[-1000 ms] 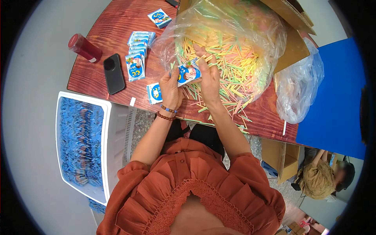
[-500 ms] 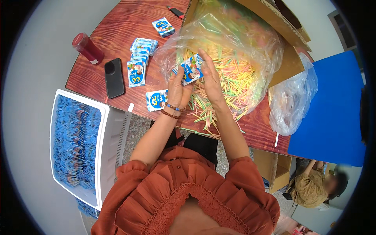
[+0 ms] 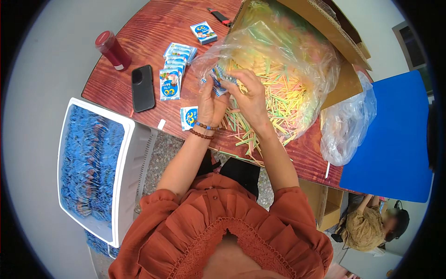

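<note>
My left hand [image 3: 211,104], with beaded bracelets at the wrist, holds a small blue-and-white packet [image 3: 216,83] between thumb and fingers. At the packet's right edge, the fingertips of my right hand [image 3: 252,98] pinch it; the fingers hide part of it. Just right of my hands, a heap of thin pastel sticks [image 3: 278,95] in yellow, pink and green spills from a clear plastic liner [image 3: 267,39]. Beside my left wrist lies another such packet [image 3: 187,118], partly covered. Farther left is an overlapping row of similar packets [image 3: 171,84].
A cardboard box [image 3: 346,76] surrounds the liner. A small blue-and-white box [image 3: 203,32], a utility knife [image 3: 220,17], a black phone [image 3: 143,88] and a red bottle [image 3: 114,52] lie left. A white crate [image 3: 124,153] of blue packets stands lower left; a person [image 3: 369,228] sits lower right.
My right hand has gone from spread fingers beside the packet to a pinch on its edge. The packet has turned and shows less of its front. The view has shifted slightly.
</note>
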Demonstrator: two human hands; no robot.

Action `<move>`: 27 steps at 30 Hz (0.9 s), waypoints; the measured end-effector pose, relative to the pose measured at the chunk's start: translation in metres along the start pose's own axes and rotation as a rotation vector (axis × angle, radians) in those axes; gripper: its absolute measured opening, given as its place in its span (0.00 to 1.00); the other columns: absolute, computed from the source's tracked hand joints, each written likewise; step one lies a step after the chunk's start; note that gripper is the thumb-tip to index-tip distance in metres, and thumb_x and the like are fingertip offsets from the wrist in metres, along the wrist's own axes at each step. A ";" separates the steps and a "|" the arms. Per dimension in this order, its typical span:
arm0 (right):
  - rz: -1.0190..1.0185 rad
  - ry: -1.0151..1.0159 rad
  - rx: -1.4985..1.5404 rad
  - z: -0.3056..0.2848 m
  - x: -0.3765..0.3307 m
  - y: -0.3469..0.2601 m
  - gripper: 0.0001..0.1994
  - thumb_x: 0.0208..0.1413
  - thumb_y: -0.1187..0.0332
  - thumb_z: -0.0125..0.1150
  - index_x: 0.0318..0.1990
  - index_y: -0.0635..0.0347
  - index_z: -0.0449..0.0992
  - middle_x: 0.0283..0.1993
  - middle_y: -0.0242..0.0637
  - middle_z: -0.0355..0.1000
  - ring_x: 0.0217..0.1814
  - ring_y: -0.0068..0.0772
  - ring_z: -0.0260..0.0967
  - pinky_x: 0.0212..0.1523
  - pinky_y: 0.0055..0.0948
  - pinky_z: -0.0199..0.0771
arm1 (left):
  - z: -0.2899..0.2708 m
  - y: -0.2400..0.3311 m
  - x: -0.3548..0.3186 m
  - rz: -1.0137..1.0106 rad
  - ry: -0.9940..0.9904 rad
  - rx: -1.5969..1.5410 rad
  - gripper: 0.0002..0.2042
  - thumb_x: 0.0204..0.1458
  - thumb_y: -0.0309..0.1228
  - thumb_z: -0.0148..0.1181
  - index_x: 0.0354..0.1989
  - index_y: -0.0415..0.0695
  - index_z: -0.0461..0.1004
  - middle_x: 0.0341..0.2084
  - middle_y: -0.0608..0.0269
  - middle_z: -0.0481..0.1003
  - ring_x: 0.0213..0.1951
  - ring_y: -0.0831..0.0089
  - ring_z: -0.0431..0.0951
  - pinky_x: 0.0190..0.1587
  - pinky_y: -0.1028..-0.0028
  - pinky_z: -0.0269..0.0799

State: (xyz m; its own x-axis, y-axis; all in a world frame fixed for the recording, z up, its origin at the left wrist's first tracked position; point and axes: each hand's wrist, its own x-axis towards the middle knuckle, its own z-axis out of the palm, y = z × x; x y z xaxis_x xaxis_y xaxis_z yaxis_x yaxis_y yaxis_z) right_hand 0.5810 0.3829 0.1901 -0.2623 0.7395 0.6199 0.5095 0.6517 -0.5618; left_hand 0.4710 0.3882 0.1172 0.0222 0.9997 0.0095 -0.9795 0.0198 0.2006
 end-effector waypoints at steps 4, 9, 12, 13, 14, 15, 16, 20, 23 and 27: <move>0.382 -0.097 0.444 0.019 0.009 0.003 0.08 0.53 0.72 0.63 0.40 0.65 0.77 0.38 0.30 0.75 0.40 0.18 0.70 0.41 0.20 0.69 | 0.000 0.017 -0.005 0.038 0.015 -0.014 0.16 0.61 0.37 0.53 0.51 0.40 0.68 0.46 0.59 0.75 0.48 0.67 0.76 0.53 0.63 0.72; 0.529 -0.170 0.678 0.051 0.016 0.010 0.09 0.55 0.72 0.61 0.42 0.67 0.77 0.34 0.31 0.76 0.36 0.16 0.71 0.38 0.19 0.70 | -0.001 0.050 -0.021 0.171 0.159 0.268 0.09 0.56 0.25 0.58 0.45 0.41 0.73 0.40 0.63 0.78 0.40 0.75 0.78 0.46 0.69 0.75; 0.493 -0.212 0.754 0.080 0.017 0.013 0.09 0.55 0.73 0.61 0.42 0.67 0.78 0.35 0.32 0.76 0.36 0.17 0.71 0.38 0.19 0.71 | -0.015 0.067 -0.020 0.352 0.278 0.369 0.09 0.54 0.22 0.60 0.43 0.40 0.74 0.38 0.63 0.78 0.38 0.77 0.78 0.42 0.74 0.76; 0.463 -0.214 0.711 0.090 0.019 0.014 0.08 0.55 0.74 0.61 0.41 0.68 0.78 0.34 0.33 0.76 0.36 0.18 0.72 0.37 0.19 0.71 | -0.019 0.070 -0.021 0.365 0.338 0.347 0.09 0.53 0.21 0.61 0.43 0.39 0.74 0.38 0.63 0.78 0.38 0.78 0.78 0.41 0.77 0.75; 0.463 -0.223 0.721 0.099 0.021 0.012 0.08 0.55 0.74 0.61 0.41 0.68 0.78 0.34 0.33 0.76 0.36 0.18 0.72 0.37 0.19 0.71 | -0.025 0.075 -0.022 0.374 0.346 0.352 0.09 0.53 0.21 0.61 0.43 0.39 0.74 0.38 0.63 0.78 0.38 0.78 0.78 0.41 0.77 0.75; 0.528 -0.197 0.793 0.108 0.023 0.011 0.09 0.53 0.74 0.62 0.40 0.67 0.79 0.33 0.33 0.77 0.34 0.18 0.71 0.36 0.20 0.70 | -0.034 0.080 -0.023 0.373 0.361 0.338 0.09 0.53 0.22 0.61 0.43 0.39 0.74 0.38 0.63 0.78 0.38 0.78 0.78 0.42 0.77 0.75; 0.594 -0.170 0.864 0.117 0.025 0.012 0.09 0.51 0.73 0.63 0.39 0.66 0.80 0.31 0.34 0.77 0.32 0.18 0.70 0.35 0.22 0.69 | -0.041 0.085 -0.024 0.370 0.376 0.323 0.09 0.53 0.22 0.61 0.43 0.39 0.74 0.38 0.63 0.78 0.39 0.78 0.78 0.42 0.77 0.75; 0.559 -0.155 0.967 0.145 0.026 0.029 0.10 0.48 0.73 0.65 0.38 0.66 0.80 0.32 0.34 0.79 0.33 0.17 0.71 0.35 0.22 0.70 | -0.040 0.097 -0.030 0.313 0.310 0.263 0.10 0.57 0.25 0.57 0.46 0.37 0.73 0.43 0.58 0.77 0.43 0.70 0.78 0.47 0.70 0.76; 0.523 -0.215 0.798 0.147 0.026 0.021 0.10 0.48 0.72 0.65 0.37 0.66 0.81 0.32 0.35 0.79 0.33 0.18 0.72 0.35 0.23 0.70 | -0.051 0.104 -0.033 0.324 0.324 0.273 0.11 0.59 0.26 0.55 0.47 0.36 0.72 0.44 0.56 0.76 0.44 0.68 0.78 0.49 0.67 0.77; 0.494 -0.275 0.656 0.147 0.028 0.009 0.10 0.48 0.71 0.65 0.37 0.66 0.80 0.31 0.37 0.79 0.32 0.20 0.73 0.35 0.23 0.71 | -0.067 0.111 -0.033 0.398 0.388 0.379 0.12 0.59 0.26 0.54 0.50 0.36 0.70 0.45 0.56 0.76 0.46 0.69 0.77 0.49 0.69 0.76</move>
State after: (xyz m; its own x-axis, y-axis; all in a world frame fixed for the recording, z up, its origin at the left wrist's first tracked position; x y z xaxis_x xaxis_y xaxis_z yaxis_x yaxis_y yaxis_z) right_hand 0.4580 0.4348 0.1218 -0.3674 0.9229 0.1149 0.0640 0.1483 -0.9869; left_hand 0.3481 0.3579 0.0733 -0.4692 0.8636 -0.1845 -0.7581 -0.2867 0.5857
